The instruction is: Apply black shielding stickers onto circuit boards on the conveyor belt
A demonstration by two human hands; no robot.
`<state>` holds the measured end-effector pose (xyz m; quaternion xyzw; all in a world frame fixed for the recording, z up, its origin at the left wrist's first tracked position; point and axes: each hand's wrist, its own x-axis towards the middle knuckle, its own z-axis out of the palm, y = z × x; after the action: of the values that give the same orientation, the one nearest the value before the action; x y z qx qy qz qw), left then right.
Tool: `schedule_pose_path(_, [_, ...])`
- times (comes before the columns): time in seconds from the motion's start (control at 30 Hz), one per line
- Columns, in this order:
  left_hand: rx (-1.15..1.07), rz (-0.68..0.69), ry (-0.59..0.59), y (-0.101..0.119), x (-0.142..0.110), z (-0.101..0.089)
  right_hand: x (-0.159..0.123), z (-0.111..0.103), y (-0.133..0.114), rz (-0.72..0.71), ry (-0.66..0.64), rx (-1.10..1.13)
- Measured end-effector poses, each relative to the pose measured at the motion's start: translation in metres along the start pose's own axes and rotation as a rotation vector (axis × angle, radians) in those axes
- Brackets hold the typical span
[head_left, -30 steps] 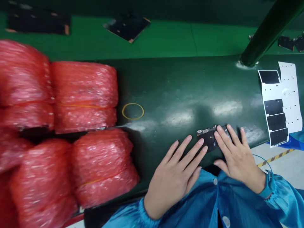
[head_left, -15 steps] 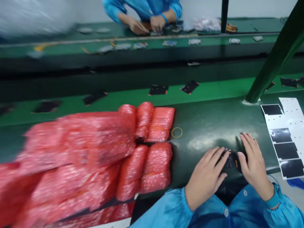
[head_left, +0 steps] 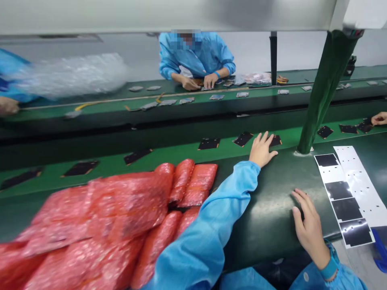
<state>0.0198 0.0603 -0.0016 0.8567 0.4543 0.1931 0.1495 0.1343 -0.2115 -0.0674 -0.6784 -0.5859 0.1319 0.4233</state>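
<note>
My left hand (head_left: pixel 262 150) is stretched out over the far edge of the dark green worktop, fingers spread. Beside its fingers, partly covered by them, a flat black sheet piece (head_left: pixel 276 140) lies on the bright green strip; whether they touch I cannot tell. My right hand (head_left: pixel 308 223) hovers at or just above the near worktop, fingers apart and holding nothing. To its right lie white backing sheets, one bearing several black rectangular stickers (head_left: pixel 347 209).
Red bubble-wrap packages (head_left: pixel 121 205) pile up at the left. A green post (head_left: pixel 316 96) rises from the worktop. More black pieces (head_left: pixel 208 143) lie along the green strip (head_left: pixel 181 151). Across the line, a co-worker's hands (head_left: pixel 201 82) handle small parts; another person's hand (head_left: pixel 379 118) shows at right.
My left hand has moved from the near worktop forward to the green strip. The black piece between my hands is gone from there; one now lies beside my left hand. The view has tilted up.
</note>
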Motion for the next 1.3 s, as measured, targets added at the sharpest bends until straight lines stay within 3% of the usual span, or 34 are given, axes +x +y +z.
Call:
schedule_pose_path(0.03, [-0.002, -0.003, -0.001, 0.006, -0.002, 0.006, 0.000, 0.000, 0.001, -0.004, 0.003, 0.003])
schedule_pose_path(0.1, [0.004, 0.006, -0.022, 0.020, -0.029, 0.015, -0.002, -0.002, 0.005, -0.020, 0.013, 0.009])
schedule_pose_path(0.23, [0.022, 0.109, -0.066, 0.038, -0.134, 0.011, -0.006, -0.005, 0.016, -0.091, 0.005, -0.002])
schedule_pose_path(0.3, [0.043, 0.052, -0.013, 0.031, -0.189, -0.008, -0.007, -0.005, 0.022, -0.119, -0.009, -0.004])
schedule_pose_path(0.4, [0.231, -0.223, 0.119, 0.000, -0.260, -0.051, -0.008, -0.002, 0.025, -0.137, -0.025, -0.017])
schedule_pose_path(0.47, [0.402, -0.364, 0.181, -0.024, -0.297, -0.076, -0.007, 0.002, 0.020, -0.147, -0.038, -0.017])
schedule_pose_path(0.53, [0.500, -0.413, 0.191, -0.044, -0.320, -0.091, -0.007, 0.010, 0.006, -0.148, -0.068, 0.011])
schedule_pose_path(0.67, [0.468, -0.359, 0.167, -0.061, -0.335, -0.096, -0.007, 0.043, -0.046, -0.124, -0.248, 0.227])
schedule_pose_path(0.77, [0.350, -0.336, 0.102, -0.060, -0.334, -0.102, -0.010, 0.079, -0.093, -0.158, -0.526, 0.371])
schedule_pose_path(0.87, [0.287, -0.355, -0.006, -0.058, -0.334, -0.110, -0.010, 0.116, -0.124, -0.103, -0.613, 0.402])
schedule_pose_path(0.97, [0.251, -0.346, -0.004, -0.058, -0.337, -0.111, -0.003, 0.144, -0.139, 0.035, -0.669, 0.470])
schedule_pose_path(1.07, [0.183, -0.302, 0.110, -0.060, -0.343, -0.104, 0.010, 0.158, -0.149, 0.097, -0.716, 0.384])
schedule_pose_path(1.3, [0.122, -0.232, 0.259, -0.068, -0.365, -0.089, 0.025, 0.166, -0.175, 0.042, -0.775, 0.227])
